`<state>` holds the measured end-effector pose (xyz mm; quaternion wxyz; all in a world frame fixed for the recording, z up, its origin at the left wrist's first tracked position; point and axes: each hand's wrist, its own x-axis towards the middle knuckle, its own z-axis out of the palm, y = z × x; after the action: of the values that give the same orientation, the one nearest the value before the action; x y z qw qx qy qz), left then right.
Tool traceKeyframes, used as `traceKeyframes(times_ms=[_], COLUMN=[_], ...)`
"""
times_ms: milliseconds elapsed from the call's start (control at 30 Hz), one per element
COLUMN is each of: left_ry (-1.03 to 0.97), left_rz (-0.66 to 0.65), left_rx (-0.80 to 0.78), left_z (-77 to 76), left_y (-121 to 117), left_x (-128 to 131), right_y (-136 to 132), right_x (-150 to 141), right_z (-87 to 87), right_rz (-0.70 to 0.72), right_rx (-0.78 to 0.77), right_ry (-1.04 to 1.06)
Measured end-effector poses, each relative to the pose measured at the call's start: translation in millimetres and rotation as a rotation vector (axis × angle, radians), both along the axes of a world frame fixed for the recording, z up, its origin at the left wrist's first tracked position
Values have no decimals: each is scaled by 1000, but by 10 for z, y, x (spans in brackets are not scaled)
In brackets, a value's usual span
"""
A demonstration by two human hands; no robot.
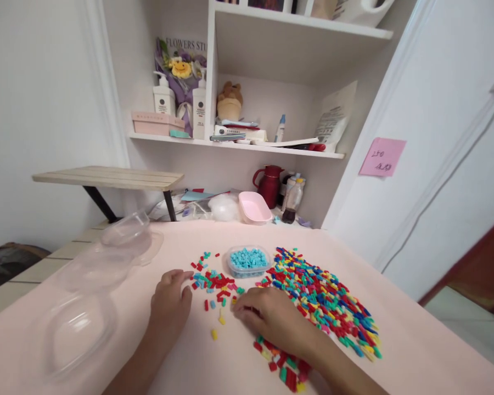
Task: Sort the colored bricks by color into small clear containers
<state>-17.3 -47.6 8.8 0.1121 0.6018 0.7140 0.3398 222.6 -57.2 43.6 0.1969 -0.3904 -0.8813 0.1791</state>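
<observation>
My left hand (170, 300) rests on the pink table left of a small scatter of plastic pieces (220, 281), mostly red and teal. Its index finger reaches to the edge of that scatter, with the thumb apart and nothing held. My right hand (267, 314) is lowered between the scatter and a large pile of mixed-colour pieces (321, 291). Its fingers are curled down beside a yellow piece (234, 300); the fingertips are partly hidden, so I cannot make out what they hold. Beyond both hands stands a clear tub (249, 271) filled with light blue pieces.
Clear plastic containers (76, 334) lie along the table's left side. At the back are a pink bowl (255, 208), a red jug (269, 186) and bottles (294, 200). A wooden stand (107, 176) is at left, below loaded shelves (271, 149).
</observation>
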Motion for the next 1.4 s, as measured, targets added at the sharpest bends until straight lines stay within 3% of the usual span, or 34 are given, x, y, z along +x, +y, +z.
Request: traceKeyframes(times_ms=[167,300,400,500,700,867,1033,1200,1400], left_ry=[142,209,189,153,32,-8,24,103,147], left_rz=[-33,-251,-370,-405,-527,-471,-333,-358,-391], left_rx=[-72,-37,5,28,-8,4,-10,-30,-44], left_z=[50,21,5,25,111,98,58,71,114], left_y=[-45,-58,-50,-48,-104,-117,-104,-130,-208], left_x=[59,86,91,97,156,165,117,128,188], right_y=[60,103,102,85,97,90,2,-38,47], right_x=[35,-10,-53,-65,2,26,-83,-153,-34], right_z=[-41,-145,-226,-268,-179,-56,-114,-200,-65], right_rz=[-92,-37,1,29,38,-28,65,167,81], right_rx=[42,146,204,191,150,160,186,123,105], right_ry=[-12,64,54,-13,-80,-102,1,-97,-124])
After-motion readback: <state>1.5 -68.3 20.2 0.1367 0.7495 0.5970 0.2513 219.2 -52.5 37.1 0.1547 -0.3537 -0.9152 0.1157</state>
